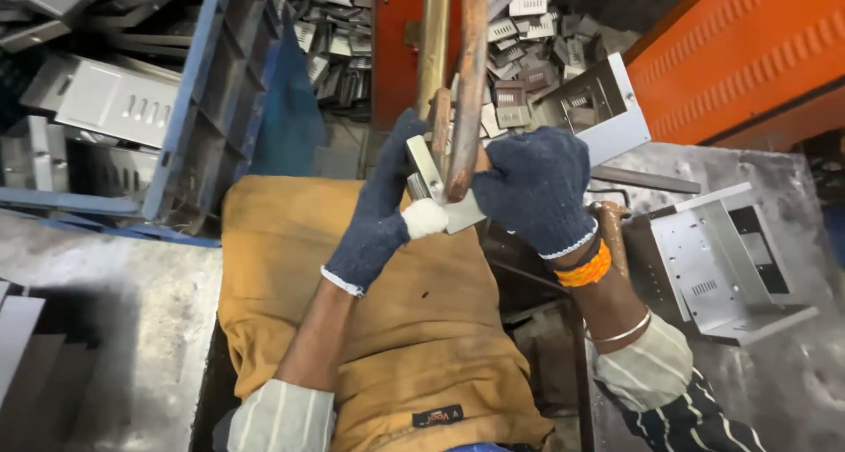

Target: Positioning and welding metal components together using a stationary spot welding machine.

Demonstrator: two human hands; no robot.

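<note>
Left hand (380, 207), gloved, fingers closed on small metal part (433, 181). Right hand (534, 188), gloved, clamped on the same part from the other side. Part sits between the hands, against copper rods (466, 73) descending from above. Right of right hand: open metal box (722, 263). Beyond the hands: pile of parts (519, 29). Left: blue rack (198, 91).

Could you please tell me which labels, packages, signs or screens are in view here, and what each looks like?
Label: small black rectangular patch with light lettering, sewn on the tan cloth over the person's lap, near the bottom edge.
No packages, signs or screens show.
</note>
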